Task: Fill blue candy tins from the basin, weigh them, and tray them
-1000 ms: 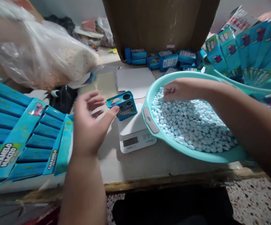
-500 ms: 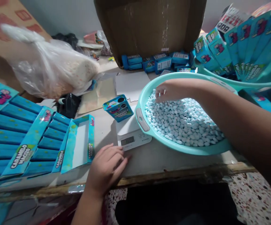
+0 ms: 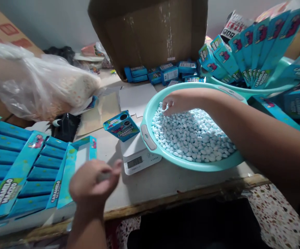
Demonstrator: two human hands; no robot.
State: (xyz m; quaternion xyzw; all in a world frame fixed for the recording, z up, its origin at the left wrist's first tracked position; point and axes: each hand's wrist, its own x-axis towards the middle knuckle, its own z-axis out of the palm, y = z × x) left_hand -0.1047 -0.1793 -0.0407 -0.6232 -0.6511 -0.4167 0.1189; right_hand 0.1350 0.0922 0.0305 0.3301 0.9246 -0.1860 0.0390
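Observation:
My right hand (image 3: pixel 178 102) hangs over the left part of an oval turquoise tub (image 3: pixel 191 167) of pale blue candies (image 3: pixel 191 138). Its fingers are bent downward with gaps between them, close above the candies; no held piece can be made out. Left of the tub, a white kitchen scale (image 3: pixel 142 162) bears a small open blue candy box (image 3: pixel 122 128), which stands tilted. My left hand (image 3: pixel 95 183), slightly blurred, is raised near the table's front edge, thumb and fingers apart and loosely bent. It is nearest an open blue display carton (image 3: pixel 69 173) and the scale.
Blue boxes fill a display tray (image 3: pixel 17 176) on the left. A plastic bag (image 3: pixel 41 83) lies behind it. A large cardboard box (image 3: pixel 150 34) stands at the back with small blue boxes (image 3: pixel 169 74) before it. Folded display cartons (image 3: pixel 264 52) fan out at the back right.
My left hand has lifted off the table beside the scale and moved left. My right hand stays over the candies. The whole view has shifted slightly.

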